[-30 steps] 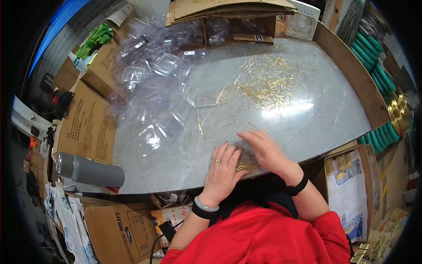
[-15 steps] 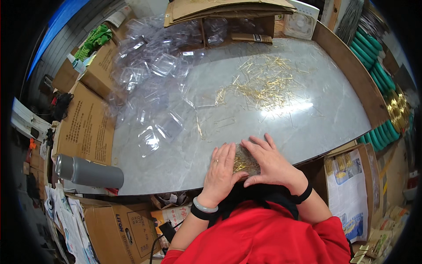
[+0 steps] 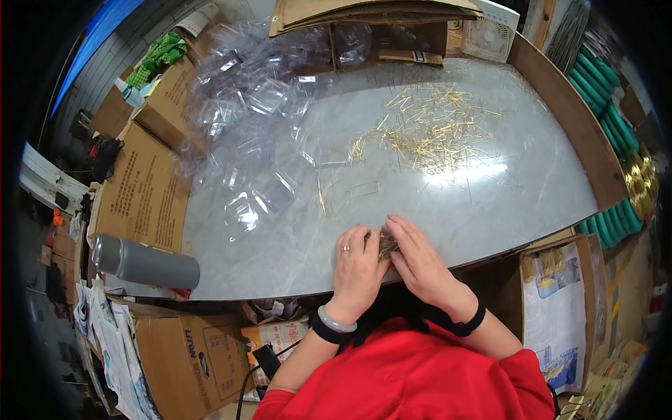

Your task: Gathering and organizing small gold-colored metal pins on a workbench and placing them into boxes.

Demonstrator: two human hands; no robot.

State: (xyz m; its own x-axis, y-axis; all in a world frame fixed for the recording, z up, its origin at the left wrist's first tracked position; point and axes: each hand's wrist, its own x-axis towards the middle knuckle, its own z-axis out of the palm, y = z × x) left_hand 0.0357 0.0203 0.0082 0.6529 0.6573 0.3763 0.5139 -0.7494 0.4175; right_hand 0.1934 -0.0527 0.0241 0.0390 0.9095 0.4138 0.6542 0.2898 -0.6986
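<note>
Both hands, left hand (image 3: 358,269) and right hand (image 3: 418,260), pressed closed fingers around a small bundle of thin gold metal pins (image 3: 384,243) at the grey marble counter's (image 3: 294,245) near edge; loosened pressure might scatter pins off it

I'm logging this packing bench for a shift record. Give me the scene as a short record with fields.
Surface: grey marble-look table
Left hand: pressed on a small clear packet of gold pins at the near edge
Right hand: on the same packet, from the right
Loose stock: pile of gold pins, far centre
Packaging: heap of clear plastic shells, far left
Nearby: grey flask lying on a cardboard box, left
</note>
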